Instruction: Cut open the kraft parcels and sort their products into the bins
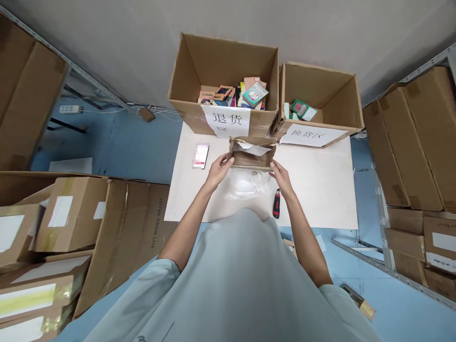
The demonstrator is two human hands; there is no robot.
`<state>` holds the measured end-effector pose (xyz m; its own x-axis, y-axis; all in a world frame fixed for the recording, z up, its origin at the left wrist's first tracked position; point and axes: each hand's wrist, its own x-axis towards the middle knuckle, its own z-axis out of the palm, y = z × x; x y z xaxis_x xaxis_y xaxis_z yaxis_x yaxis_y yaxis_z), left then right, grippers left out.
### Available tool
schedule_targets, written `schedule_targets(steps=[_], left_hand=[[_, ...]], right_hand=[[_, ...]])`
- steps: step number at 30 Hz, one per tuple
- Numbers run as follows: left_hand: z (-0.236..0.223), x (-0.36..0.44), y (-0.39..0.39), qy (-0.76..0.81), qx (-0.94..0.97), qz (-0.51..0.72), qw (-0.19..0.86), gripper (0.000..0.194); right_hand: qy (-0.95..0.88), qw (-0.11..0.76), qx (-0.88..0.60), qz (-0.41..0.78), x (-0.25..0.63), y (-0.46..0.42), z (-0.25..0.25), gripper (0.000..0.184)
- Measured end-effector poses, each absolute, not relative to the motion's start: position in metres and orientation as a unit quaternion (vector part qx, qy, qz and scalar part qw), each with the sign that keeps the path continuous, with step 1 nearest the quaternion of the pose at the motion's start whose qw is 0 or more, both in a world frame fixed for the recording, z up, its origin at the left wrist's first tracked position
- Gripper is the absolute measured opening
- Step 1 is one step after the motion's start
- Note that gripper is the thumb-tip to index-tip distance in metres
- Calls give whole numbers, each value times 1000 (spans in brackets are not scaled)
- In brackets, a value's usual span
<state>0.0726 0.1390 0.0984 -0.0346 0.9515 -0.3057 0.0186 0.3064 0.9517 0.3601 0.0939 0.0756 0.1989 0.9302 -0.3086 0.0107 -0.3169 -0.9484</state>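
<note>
A small open cardboard box (251, 161) is held between my two hands above the middle of the white table. My left hand (218, 172) grips its left side, and my right hand (281, 176) has the right side between thumb and fingers. Inside the box lies a white sheet of paper (253, 149). Crumpled clear plastic wrap (245, 185) rests on the table just below the box. Close to my right hand is a black and red utility knife (276, 204), lying on the tabletop.
Two large open cartons, a left one (192, 116) and a right one (337, 121), stand at the table's (317, 190) back, holding small colourful boxes. A phone (201, 156) lies left. Carton-filled shelves (392, 142) flank the right; a big carton of parcels (121, 228) stands left.
</note>
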Motion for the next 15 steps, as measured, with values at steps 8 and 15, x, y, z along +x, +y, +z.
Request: schedule_targets(steps=[8,15], left_hand=[[90,64,173,503,518,412,556,77],[43,77,143,556,483,299,607,79]], right_hand=[[-431,431,-620,494,372,116,85,93],[-404,330,-688,505,347,86,29,89]])
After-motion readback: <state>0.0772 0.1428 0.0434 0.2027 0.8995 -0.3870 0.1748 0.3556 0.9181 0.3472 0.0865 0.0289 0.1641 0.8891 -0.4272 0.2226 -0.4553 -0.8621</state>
